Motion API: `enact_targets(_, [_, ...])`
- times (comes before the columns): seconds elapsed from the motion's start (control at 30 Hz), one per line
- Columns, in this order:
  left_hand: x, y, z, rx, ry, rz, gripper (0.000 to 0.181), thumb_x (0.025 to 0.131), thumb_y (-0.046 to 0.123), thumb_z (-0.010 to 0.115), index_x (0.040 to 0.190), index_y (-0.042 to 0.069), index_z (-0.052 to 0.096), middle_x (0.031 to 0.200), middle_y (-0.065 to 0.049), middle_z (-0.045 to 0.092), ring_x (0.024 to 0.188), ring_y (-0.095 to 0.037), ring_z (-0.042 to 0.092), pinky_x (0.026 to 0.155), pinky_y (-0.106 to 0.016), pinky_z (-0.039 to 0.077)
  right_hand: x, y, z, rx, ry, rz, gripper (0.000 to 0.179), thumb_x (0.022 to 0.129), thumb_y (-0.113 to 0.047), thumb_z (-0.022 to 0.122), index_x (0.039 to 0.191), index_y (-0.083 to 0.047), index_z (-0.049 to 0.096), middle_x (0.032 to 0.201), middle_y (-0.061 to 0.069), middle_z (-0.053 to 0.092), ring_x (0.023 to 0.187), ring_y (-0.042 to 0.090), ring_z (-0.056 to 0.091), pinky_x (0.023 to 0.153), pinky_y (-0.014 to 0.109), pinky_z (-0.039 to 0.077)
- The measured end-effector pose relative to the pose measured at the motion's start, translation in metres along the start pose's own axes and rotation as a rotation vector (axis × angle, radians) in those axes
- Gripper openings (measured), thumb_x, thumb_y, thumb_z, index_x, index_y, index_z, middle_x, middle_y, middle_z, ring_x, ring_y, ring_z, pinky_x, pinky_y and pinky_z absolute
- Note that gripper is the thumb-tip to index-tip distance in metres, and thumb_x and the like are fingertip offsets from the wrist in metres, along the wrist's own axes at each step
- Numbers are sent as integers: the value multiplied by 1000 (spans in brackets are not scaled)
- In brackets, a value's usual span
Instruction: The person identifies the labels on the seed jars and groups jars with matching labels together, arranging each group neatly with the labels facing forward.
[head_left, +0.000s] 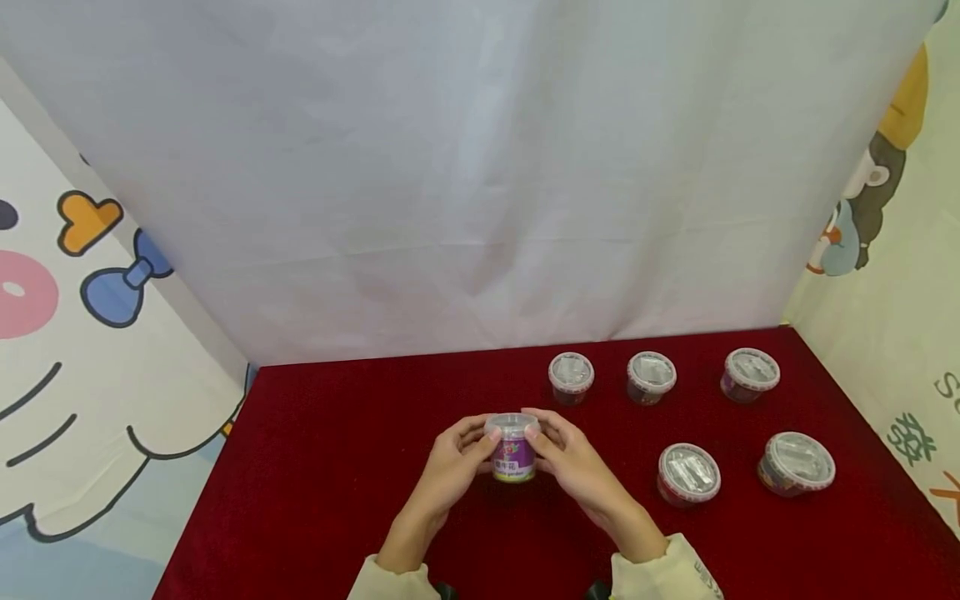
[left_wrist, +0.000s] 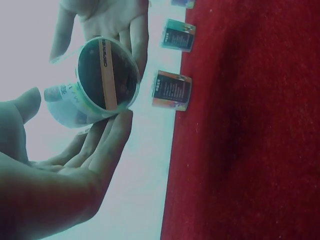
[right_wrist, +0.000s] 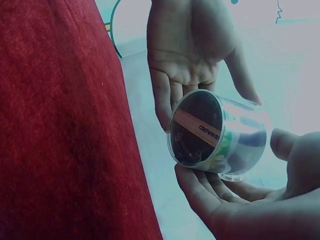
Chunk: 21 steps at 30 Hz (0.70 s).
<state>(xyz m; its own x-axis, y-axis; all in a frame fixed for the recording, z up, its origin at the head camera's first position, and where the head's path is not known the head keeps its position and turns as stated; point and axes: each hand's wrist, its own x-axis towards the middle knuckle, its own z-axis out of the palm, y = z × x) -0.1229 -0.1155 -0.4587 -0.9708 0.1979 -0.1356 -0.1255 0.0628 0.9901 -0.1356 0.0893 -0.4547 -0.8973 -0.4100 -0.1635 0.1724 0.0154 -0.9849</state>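
Held up over the middle of the table is a small clear plastic cup point(head_left: 513, 452) with a purple label and a translucent lid. The left hand point(head_left: 448, 462) grips it from the left side, and the right hand point(head_left: 576, 460) from the right. Both thumbs lie on the near side, close under the lid. In the wrist views the cup's bottom faces the cameras; dark contents and a pale printed strip point(left_wrist: 108, 75) show through it. On the right wrist view's strip point(right_wrist: 197, 129), letters beginning "CROWN" can be read.
Several similar lidded cups stand on the red cloth table point(head_left: 337, 467) to the right: three along the back, including one cup point(head_left: 572, 379), and two nearer, including another cup point(head_left: 688, 475). A white curtain point(head_left: 450, 208) hangs behind, and printed cloths point(head_left: 885, 350) flank the sides.
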Motion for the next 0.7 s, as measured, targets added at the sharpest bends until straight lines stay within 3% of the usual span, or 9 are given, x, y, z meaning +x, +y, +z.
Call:
enact_targets(0.3, [0,0,1,11,95,11,49,101,28,68,137,-3,56,126,-20,63,104,-16,67,84,-29,59,5,1,6,-23,33,-31,54,110,-25,50,154,3,36,143,28,53,128,29,59,102,39,55])
enact_targets(0.7, [-1,0,-12,35,74,0,47,103,28,65,139,-1,53,134,-22,61,112,-24,67,90,-37,60,12,2,9,-42,4,-28,54,110,-26,51,155,1,38,144,27,54,131,33,58,106,44,53])
